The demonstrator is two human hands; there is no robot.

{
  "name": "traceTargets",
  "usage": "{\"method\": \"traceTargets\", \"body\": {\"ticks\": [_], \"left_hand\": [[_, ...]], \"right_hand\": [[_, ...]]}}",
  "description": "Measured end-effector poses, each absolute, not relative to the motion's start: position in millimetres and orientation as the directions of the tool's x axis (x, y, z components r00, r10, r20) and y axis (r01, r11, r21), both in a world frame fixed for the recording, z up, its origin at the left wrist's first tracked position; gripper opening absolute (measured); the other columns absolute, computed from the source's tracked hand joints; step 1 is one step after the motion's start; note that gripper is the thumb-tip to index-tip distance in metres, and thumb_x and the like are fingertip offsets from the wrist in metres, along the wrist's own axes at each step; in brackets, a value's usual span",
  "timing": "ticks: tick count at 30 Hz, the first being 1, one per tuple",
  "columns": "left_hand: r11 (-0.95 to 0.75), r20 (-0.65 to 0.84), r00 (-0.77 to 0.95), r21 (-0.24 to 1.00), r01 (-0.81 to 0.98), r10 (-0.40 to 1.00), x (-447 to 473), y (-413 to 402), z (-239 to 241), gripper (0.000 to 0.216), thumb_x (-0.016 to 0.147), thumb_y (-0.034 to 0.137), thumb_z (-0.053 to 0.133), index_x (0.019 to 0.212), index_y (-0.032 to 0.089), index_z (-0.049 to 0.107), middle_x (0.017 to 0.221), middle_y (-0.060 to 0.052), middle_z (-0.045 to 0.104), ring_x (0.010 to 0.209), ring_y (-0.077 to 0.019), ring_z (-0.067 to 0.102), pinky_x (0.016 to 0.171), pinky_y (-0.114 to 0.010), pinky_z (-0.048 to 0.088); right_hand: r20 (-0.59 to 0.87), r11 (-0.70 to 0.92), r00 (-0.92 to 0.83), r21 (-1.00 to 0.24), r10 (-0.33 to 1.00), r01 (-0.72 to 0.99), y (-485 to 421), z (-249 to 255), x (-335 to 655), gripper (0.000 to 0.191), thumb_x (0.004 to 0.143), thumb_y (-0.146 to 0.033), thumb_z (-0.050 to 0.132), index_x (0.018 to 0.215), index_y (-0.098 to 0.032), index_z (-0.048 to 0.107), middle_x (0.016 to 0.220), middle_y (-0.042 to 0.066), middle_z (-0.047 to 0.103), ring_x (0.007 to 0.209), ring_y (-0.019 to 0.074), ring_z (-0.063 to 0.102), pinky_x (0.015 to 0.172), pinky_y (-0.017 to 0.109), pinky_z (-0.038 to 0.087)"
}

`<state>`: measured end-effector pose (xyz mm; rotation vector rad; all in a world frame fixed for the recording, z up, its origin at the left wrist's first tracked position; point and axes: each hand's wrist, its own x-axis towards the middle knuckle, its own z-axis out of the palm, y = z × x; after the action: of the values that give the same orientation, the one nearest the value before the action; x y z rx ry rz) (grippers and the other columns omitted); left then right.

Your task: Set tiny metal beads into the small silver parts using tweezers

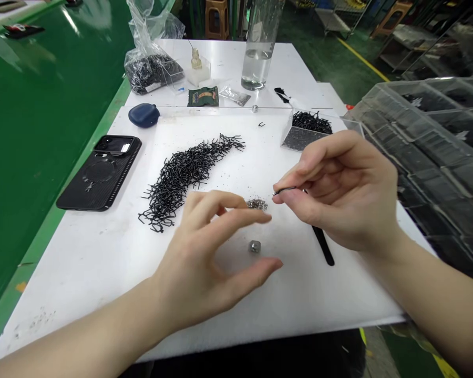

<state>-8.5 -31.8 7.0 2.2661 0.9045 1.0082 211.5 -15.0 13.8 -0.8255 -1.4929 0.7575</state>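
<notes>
Between the thumb and forefinger of my right hand (339,189) is pinched a small black bent piece (286,190). My left hand (208,252) hovers over the white board with thumb and fingers apart, holding nothing. Beyond it lies a long heap of thin black bent pieces (185,173). A scatter of tiny metallic bits (257,204) rests between my hands, and a small silvery cube-like block (254,246) sits just under the left hand's gap. Partly hidden by my right hand is a black slim tool (322,244), perhaps tweezers.
Left stands a black phone (98,173) with a dark blue case (144,115) behind. At the back are a bag of black pieces (147,73), a small bottle (196,59), a green packet (203,96) and a water container (257,63). Clear boxes (425,121) stand right.
</notes>
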Motion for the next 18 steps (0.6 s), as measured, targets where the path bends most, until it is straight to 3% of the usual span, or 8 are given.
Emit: {"method": "traceTargets", "body": {"ticks": [4, 10, 18], "left_hand": [[-0.588, 0.479, 0.378, 0.765, 0.262, 0.792, -10.7, -31.8, 9.4, 0.041, 0.09, 0.019, 0.077, 0.129, 0.032, 0.076, 0.109, -0.006, 0.066, 0.101, -0.0239, 0.061, 0.088, -0.041, 0.049], [-0.524, 0.431, 0.436, 0.844, 0.116, 0.79, -10.3, -31.5, 10.5, 0.051, 0.094, 0.004, 0.066, 0.133, 0.035, 0.074, 0.115, -0.003, 0.074, 0.104, -0.0202, 0.067, 0.094, -0.036, 0.052], [-0.54, 0.48, 0.451, 0.841, 0.006, 0.752, -8.7, -29.0, 5.3, 0.05, 0.093, -0.002, 0.064, 0.138, 0.019, 0.071, 0.131, -0.011, 0.075, 0.118, -0.0191, 0.071, 0.101, -0.032, 0.057]], "right_hand": [[0.536, 0.536, -0.028, -0.841, 0.844, 0.078, -14.7, 13.4, 212.2, 0.035, 0.075, -0.003, 0.084, 0.095, -0.03, 0.074, 0.085, -0.003, 0.074, 0.075, 0.0171, 0.077, 0.053, 0.028, 0.06], [0.556, 0.553, -0.022, -0.821, 0.831, 0.142, -15.6, 13.7, 211.4, 0.036, 0.075, -0.001, 0.083, 0.092, -0.03, 0.072, 0.086, -0.002, 0.073, 0.073, 0.0183, 0.075, 0.054, 0.031, 0.059], [0.55, 0.557, -0.084, -0.82, 0.831, 0.134, -15.5, 14.4, 213.2, 0.031, 0.077, -0.008, 0.085, 0.095, -0.028, 0.069, 0.088, -0.003, 0.071, 0.074, 0.0153, 0.073, 0.058, 0.031, 0.059]]}}
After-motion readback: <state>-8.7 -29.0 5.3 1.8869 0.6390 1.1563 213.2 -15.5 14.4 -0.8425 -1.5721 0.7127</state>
